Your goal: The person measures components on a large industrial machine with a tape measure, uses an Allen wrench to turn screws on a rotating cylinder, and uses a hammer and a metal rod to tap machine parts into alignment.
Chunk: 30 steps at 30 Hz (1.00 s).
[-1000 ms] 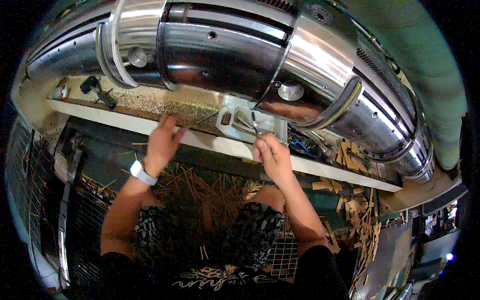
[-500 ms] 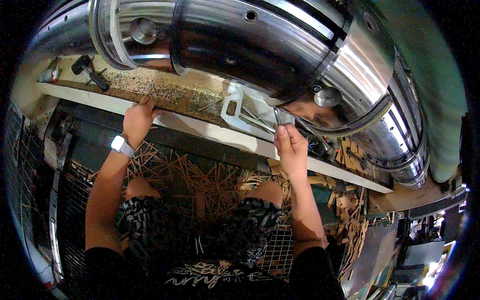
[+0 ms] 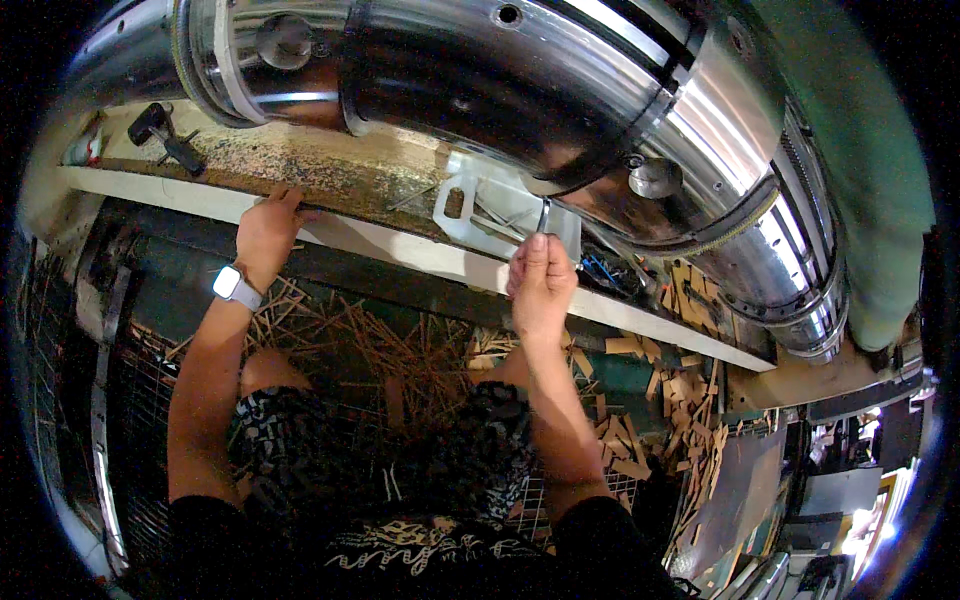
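A slim shiny metal rod-like tool [image 3: 544,214] stands up from my right hand [image 3: 543,285], whose thumb and fingers are closed round its lower end. The tool's upper end reaches the underside of a large polished metal roller [image 3: 450,90]. Just left of it, a cut-open translucent white plastic container [image 3: 456,215] with a handle hole sits on the ledge, thin metal rods inside. Farther left, my left hand [image 3: 268,235] lies over the long pale beam [image 3: 390,253], its fingers bent over the far edge. A white watch [image 3: 236,286] is on that wrist.
A black-handled clamp-like tool [image 3: 168,138] lies at the ledge's left end. Debris litters the ledge [image 3: 300,165]. Small blue-and-dark items [image 3: 605,268] lie right of the container. Cardboard strips [image 3: 400,350] cover the floor below. A green cylinder [image 3: 880,200] rises at right.
My right hand has shifted left and slightly up with the metal tool, which still points up to the roller. My left hand stays on the beam. The whole view has shifted slightly.
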Tool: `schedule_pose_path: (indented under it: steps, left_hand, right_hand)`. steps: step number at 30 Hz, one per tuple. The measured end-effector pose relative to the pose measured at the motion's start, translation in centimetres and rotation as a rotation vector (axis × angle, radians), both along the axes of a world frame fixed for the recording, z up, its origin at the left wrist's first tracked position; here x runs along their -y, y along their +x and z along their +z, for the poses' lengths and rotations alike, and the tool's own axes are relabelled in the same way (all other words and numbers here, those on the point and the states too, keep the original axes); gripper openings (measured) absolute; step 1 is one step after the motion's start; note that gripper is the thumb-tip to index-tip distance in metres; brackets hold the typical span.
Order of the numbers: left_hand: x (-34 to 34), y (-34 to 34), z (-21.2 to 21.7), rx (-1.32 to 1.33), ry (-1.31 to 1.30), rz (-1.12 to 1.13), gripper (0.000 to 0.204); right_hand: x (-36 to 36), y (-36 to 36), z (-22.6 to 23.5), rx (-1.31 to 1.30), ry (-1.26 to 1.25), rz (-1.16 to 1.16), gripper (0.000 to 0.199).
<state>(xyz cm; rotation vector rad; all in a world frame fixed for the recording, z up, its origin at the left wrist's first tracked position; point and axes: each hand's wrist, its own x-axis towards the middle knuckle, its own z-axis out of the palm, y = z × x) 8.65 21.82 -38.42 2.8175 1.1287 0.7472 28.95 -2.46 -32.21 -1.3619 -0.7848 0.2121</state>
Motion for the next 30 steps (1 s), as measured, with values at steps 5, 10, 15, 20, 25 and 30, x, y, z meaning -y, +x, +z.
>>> schedule_pose_path:
  steps: [5, 10, 15, 20, 25, 30]
  left_hand:
    - [-0.9, -0.4, -0.7, 0.012, 0.02, -0.022, 0.026]
    - [0.1, 0.2, -0.3, -0.071, 0.036, 0.011, 0.018]
    - [-0.2, 0.2, -0.8, -0.061, 0.096, 0.018, 0.014]
    - [0.1, -0.1, -0.1, -0.156, 0.061, -0.042, 0.012]
    - [0.9, 0.3, 0.7, -0.217, 0.043, 0.036, 0.013]
    - [0.0, -0.2, 0.8, -0.252, -0.059, -0.01, 0.025]
  right_hand:
    - [-0.3, -0.6, 0.5, -0.202, 0.076, 0.113, 0.027]
    - [-1.7, -1.2, -0.5, -0.488, 0.29, 0.23, 0.036]
    - [-3.2, -2.4, 0.4, -0.714, 0.408, 0.253, 0.048]
    - [-4.6, -4.0, 1.7, -0.871, 0.536, 0.252, 0.057]
    - [-5.2, -4.6, 1.6, -0.898, 0.625, 0.306, 0.058]
    - [-5.0, -4.3, 1.0, -0.937, 0.448, 0.267, 0.047]
